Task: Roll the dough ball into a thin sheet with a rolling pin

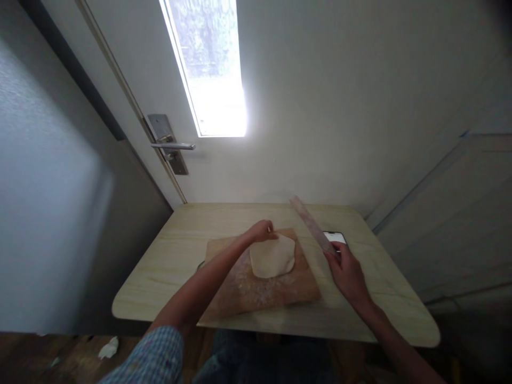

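A sheet of dough point(272, 261) lies flat on the far part of a wooden board point(306, 288), which sits on the pale bench point(156, 272). The left hand point(263, 230) reaches across the board to the dough's far edge, fingers curled there; whether they pinch the edge or merely rest against it, I cannot tell. The right hand point(347, 273) is closed around the near end of a flour-dusted stick point(310, 221), which points away from the person, to the right of the dough and clear of it. Loose flour point(256, 290) shows mostly on the near part of the board, so the underside of the dough (hidden from this view) may have less beneath it; if it sticks, a pull at one edge could stretch it thin or tear it. The phone point(335, 238) is another weak point: it lies on the bench just beyond the right hand, partly covered by it in this view, so a careless sweep of that hand or the stick could knock it or dust it with flour.
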### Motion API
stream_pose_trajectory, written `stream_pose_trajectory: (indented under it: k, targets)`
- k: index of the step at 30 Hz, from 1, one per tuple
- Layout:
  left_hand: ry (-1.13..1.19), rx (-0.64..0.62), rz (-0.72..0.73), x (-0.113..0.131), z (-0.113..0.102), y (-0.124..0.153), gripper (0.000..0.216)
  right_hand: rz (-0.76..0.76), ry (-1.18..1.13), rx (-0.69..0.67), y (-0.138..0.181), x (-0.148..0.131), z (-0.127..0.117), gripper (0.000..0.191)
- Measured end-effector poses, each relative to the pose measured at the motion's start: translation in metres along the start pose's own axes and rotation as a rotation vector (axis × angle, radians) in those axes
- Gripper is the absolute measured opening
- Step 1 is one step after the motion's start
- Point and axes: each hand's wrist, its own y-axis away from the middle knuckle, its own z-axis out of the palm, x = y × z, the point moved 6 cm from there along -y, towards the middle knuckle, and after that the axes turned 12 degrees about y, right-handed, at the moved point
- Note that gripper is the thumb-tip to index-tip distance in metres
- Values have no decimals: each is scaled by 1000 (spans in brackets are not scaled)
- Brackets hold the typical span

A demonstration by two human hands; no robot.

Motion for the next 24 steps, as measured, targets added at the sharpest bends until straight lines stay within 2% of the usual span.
stream_pose_trajectory:
  k: [7,18,21,24]
  targets:
    - [101,-120,-137,-2,-3,-14,11,44,-33,-70,7,10,8,33]
    - [371,-253,-287,6,-7,6,17,84,3,-105,10,16,11,35]
    - [502,-221,-310,8,-18,20,20,68,14,-118,11,17,11,35]
    - [642,-84,-321,4,-25,46,14,64,-6,-109,12,17,10,35]
